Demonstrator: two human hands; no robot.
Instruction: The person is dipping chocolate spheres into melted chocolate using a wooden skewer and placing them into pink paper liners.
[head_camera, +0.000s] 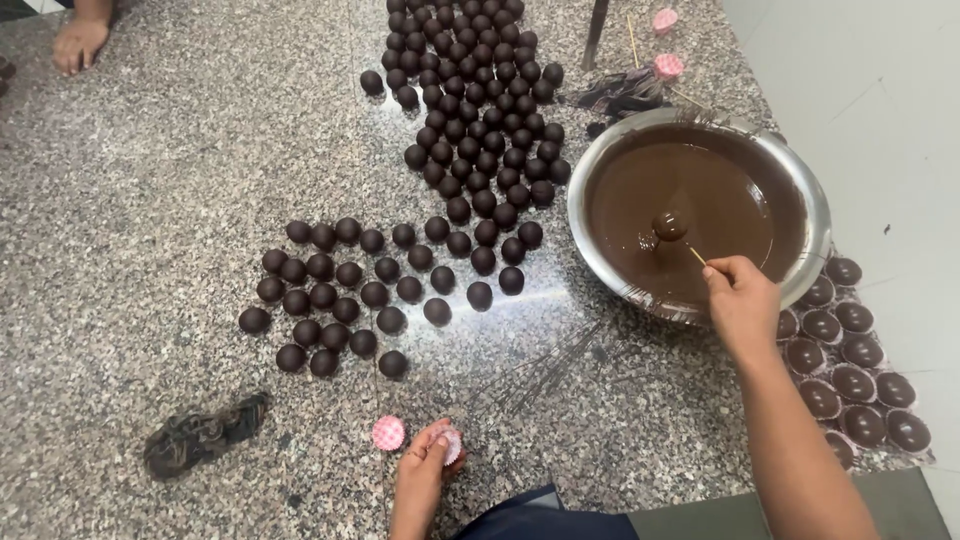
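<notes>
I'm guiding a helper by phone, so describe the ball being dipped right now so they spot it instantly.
Find the big steel bowl of melted chocolate at the right. Near its middle, one ball sits on a thin stick held by the right hand. It alone is wet, glossy and skewered, unlike the matte balls on the counter.

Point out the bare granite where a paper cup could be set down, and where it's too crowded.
Free: the granite left of the chocolate balls, and the stretch between the left hand and the bowl. Crowded: the filled cups by the right hand.
</notes>
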